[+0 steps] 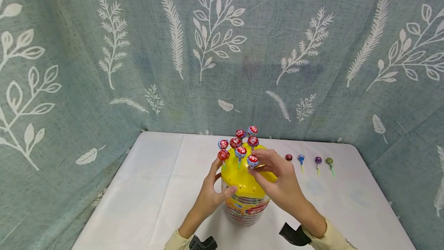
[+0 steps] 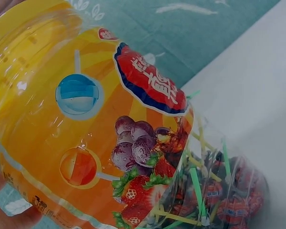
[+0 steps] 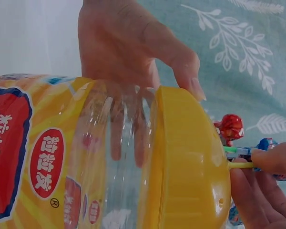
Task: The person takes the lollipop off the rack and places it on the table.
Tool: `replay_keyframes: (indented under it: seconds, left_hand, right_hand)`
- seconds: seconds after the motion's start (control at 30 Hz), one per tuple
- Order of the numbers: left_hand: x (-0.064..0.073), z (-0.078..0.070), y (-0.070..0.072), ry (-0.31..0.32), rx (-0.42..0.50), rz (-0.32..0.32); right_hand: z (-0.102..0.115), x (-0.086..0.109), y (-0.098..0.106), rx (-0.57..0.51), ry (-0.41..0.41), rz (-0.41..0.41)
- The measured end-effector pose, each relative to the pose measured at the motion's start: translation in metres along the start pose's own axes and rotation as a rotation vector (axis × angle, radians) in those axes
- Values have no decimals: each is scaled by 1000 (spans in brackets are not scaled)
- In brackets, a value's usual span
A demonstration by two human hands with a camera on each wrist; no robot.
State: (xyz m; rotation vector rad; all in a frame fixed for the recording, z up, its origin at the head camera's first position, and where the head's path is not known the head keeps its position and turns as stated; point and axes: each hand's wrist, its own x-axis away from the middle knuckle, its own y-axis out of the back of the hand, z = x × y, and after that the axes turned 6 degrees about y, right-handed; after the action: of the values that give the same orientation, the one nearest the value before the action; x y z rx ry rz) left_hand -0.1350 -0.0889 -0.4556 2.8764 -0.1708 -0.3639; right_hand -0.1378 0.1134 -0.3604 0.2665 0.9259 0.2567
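A clear plastic jar [image 1: 244, 219] with a fruit-printed label stands upright under a yellow domed lid [image 1: 244, 183]. My left hand [image 1: 209, 194] holds the jar's left side near the top, its thumb at the lid's edge. Between thumb and fingers, my right hand [image 1: 286, 180] pinches a blue-and-red wrapped lollipop [image 1: 253, 160] just above the lid. In the right wrist view its yellow stick [image 3: 240, 165] meets the lid's surface. Several other lollipops [image 1: 236, 142] stand upright in the lid. Through the jar's lower wall, the left wrist view shows loose lollipops [image 2: 233, 207].
To the jar's right, several lollipops lie in a row on the white-covered table [image 1: 138, 188], among them a blue one [image 1: 301, 158] and a green one [image 1: 329, 161]. A grey-green curtain [image 1: 256, 65] with white leaf prints hangs behind and at both sides.
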Motion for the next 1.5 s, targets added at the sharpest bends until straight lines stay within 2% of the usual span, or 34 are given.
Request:
replay_keyframes:
  seconds: [0.37, 0.63, 0.9, 1.27, 1.5]
  left_hand:
    - [1, 0, 0, 5, -1, -1]
    - [0, 1, 2, -9, -10, -8]
    - [0, 2, 2, -8, 4, -9]
    - [2, 2, 1, -6, 7, -16]
    - [2, 1, 1, 3, 5, -14]
  right_hand:
    - [9, -4, 5, -9, -8, -73]
    - [12, -8, 14, 58, 11, -119]
    - [9, -5, 24, 45, -42, -122]
    - [0, 3, 43, 144, -91, -134]
    - [-11, 11, 53, 163, -134, -144]
